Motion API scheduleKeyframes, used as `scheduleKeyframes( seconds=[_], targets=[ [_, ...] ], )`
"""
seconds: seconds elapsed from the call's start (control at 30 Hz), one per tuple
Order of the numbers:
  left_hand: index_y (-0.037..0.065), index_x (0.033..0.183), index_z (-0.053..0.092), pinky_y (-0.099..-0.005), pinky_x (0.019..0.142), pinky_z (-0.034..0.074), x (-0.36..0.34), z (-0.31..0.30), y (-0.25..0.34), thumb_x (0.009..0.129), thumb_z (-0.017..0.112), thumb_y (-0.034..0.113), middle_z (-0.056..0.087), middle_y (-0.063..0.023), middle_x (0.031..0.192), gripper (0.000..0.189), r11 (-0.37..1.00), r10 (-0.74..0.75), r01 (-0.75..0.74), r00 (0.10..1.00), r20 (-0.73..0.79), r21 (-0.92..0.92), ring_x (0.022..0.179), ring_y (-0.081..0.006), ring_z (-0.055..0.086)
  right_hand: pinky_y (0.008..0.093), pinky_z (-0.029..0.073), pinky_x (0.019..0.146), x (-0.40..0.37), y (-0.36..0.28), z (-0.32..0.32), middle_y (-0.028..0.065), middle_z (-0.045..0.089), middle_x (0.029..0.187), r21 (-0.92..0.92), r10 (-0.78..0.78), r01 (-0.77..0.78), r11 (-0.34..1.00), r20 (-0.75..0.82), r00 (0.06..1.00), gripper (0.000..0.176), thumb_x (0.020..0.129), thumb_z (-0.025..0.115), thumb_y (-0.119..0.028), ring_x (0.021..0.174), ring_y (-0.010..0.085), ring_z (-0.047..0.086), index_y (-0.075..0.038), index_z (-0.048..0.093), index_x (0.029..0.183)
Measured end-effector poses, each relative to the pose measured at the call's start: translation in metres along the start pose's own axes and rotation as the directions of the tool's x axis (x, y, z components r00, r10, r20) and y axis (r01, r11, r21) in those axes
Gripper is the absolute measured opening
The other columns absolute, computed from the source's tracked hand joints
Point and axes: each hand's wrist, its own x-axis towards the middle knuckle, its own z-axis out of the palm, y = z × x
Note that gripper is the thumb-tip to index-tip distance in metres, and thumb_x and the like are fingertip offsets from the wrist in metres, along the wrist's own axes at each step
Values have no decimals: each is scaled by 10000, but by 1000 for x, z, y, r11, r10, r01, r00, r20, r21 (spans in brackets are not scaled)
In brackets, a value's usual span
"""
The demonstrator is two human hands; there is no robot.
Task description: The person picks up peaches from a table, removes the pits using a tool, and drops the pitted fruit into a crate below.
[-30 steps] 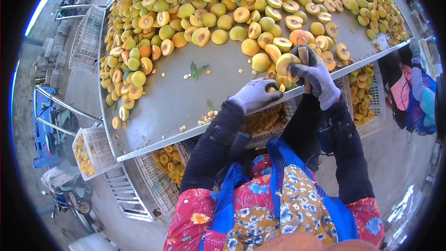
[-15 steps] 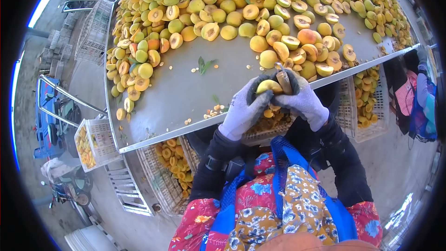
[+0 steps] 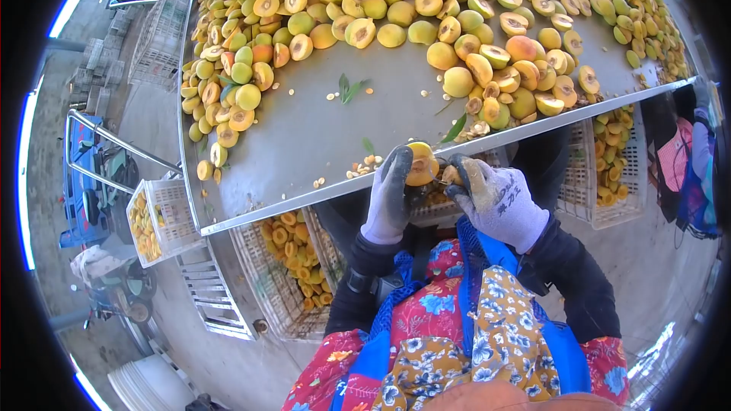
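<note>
My left hand (image 3: 390,196), in a white glove with dark fingers, holds a halved yellow fruit (image 3: 420,164), its cut face showing, just past the table's front edge. My right hand (image 3: 499,202), gloved alike, is closed on a small tool with a wooden handle (image 3: 452,176); its thin metal end is beside the fruit. Both hands are over the gap below the metal table (image 3: 304,129). Halved and whole fruits (image 3: 525,49) are heaped on the table beyond them, with loose pits (image 3: 368,164) and leaves (image 3: 454,129) near its edge.
Under the table edge stand plastic crates (image 3: 285,289) of fruit halves, with another crate (image 3: 598,175) at the right. A fruit crate (image 3: 164,221) and a metal rail (image 3: 114,137) are at the left. Part of another person (image 3: 700,160) shows at the far right.
Both hands have moved down and apart, off the table's edge. The fruit now shows an open cut face, and the tool is lower. The whole view has shifted slightly.
</note>
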Motion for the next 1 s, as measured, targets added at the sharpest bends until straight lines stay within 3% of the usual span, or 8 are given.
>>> scheduleKeyframes(
  seconds=[0.07,0.17,0.27,0.57,0.67,0.77,0.87,1.0],
  targets=[
    [22,1252,576,-336,883,523,-3,3,-7,1023,509,420,623,-76,1115,464,922,-243,239,970,24,-304,1090,-185,606,397,514,528,0,-3,4,147,639,848,-47,-29,29,998,4,1000,316,894,664,-273,618,306,659,-24,557,1056],
    [11,1192,612,-285,819,535,-5,8,20,1054,472,389,653,-67,1030,427,541,-610,482,789,73,-689,929,-137,643,393,509,515,1,-8,7,132,637,810,-82,2,4,997,75,997,312,906,643,-298,606,288,657,-32,559,1045],
    [12,1195,608,-280,817,533,-7,8,21,1067,431,398,655,-72,1042,443,760,-457,409,889,31,-505,925,-138,643,379,499,498,0,-12,6,111,630,771,-146,-2,22,989,130,992,303,918,619,-325,593,264,653,-47,559,1022],
    [-43,1116,620,-303,809,516,-12,3,3,1072,414,345,680,-124,974,441,946,-278,261,959,-63,-193,857,-176,638,358,482,479,2,-11,8,133,616,779,-201,-74,117,973,211,975,364,846,701,-267,559,258,634,12,570,1040],
    [-55,1094,625,-326,790,514,-13,3,1,1065,423,282,691,-151,945,395,931,-340,318,935,-104,-179,848,-187,646,360,481,472,3,-9,8,132,615,765,-192,-91,140,971,245,965,367,845,701,-263,551,253,629,20,568,1036],
    [-46,1096,629,-326,759,511,-15,3,-5,1059,428,237,694,-163,931,349,990,-89,106,982,-166,96,837,-197,659,349,439,439,0,-1,18,82,569,627,-191,-175,209,959,178,968,338,931,602,-319,501,231,603,14,577,980],
    [-43,1099,629,-343,748,520,-11,9,12,1046,442,202,698,-185,910,313,983,-178,183,962,-206,5,833,-250,688,390,447,455,-2,-4,26,110,553,607,62,-125,117,991,147,981,375,931,596,-288,500,285,590,80,566,995],
    [-38,1109,624,-366,724,532,-12,9,12,1018,469,144,701,-199,900,256,973,-51,101,971,-233,209,822,-316,709,427,462,490,-6,1,37,176,567,646,181,-155,125,975,159,975,293,951,564,-224,539,332,593,65,566,997]
  ],
)
